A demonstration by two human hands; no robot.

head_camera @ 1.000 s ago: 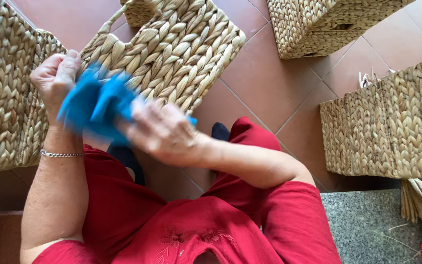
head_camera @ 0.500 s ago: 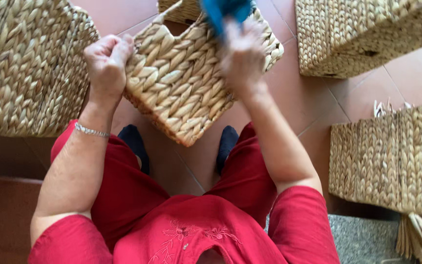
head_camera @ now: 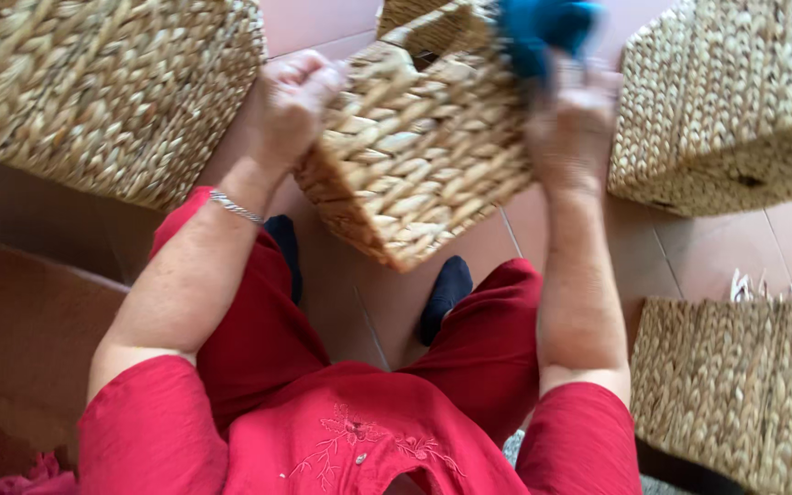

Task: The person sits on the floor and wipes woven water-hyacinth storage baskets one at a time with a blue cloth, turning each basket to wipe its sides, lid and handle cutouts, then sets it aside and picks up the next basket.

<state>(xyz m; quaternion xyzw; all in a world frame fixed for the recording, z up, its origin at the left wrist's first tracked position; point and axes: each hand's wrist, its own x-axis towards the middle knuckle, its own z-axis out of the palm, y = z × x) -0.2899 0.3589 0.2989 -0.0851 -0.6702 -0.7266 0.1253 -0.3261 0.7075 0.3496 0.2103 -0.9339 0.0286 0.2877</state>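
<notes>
A square woven straw basket (head_camera: 414,156) is tilted in front of me, above my knees. My left hand (head_camera: 295,96) is closed on its left rim and holds it up. My right hand (head_camera: 572,115) is at the basket's right top edge, gripping a blue cloth (head_camera: 543,27) that sticks up past my fingers. The cloth is blurred. I sit in red clothes with dark socks on a tiled floor.
More woven baskets surround me: a large one at the upper left (head_camera: 103,82), one at the upper right (head_camera: 726,101), and one at the lower right (head_camera: 735,385). Reddish floor tiles (head_camera: 689,257) show between them. A brown surface (head_camera: 20,339) lies at the left.
My right hand has carried the blue cloth from in front of my left hand up to the basket's top right edge. My left hand has let go of the cloth and gripped the basket's rim.
</notes>
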